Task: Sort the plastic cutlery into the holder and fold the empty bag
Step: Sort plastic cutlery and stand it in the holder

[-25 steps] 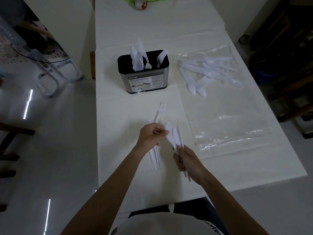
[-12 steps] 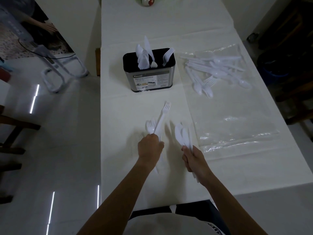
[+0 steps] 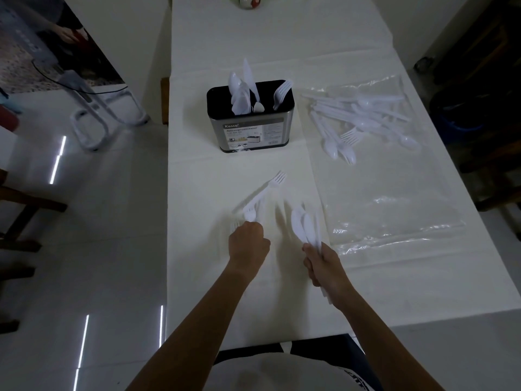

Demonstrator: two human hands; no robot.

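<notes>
left hand (image 3: 248, 244) clenched round white forks (image 3: 263, 197), tines fanning beyond knuckles | right hand (image 3: 324, 263) gripped spoons (image 3: 303, 225), bowls above fingers | cutlery white, motion-blurred

Left hand (image 3: 248, 245) drew forks (image 3: 267, 190) away from right hand (image 3: 324, 263) holding spoons (image 3: 300, 225).

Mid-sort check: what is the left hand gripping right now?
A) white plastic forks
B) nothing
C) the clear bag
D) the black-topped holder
A: the left hand grips forks, tines pointing up-table toward the holder; the right hand grips spoons, and the bag lies flat to the right.
</notes>
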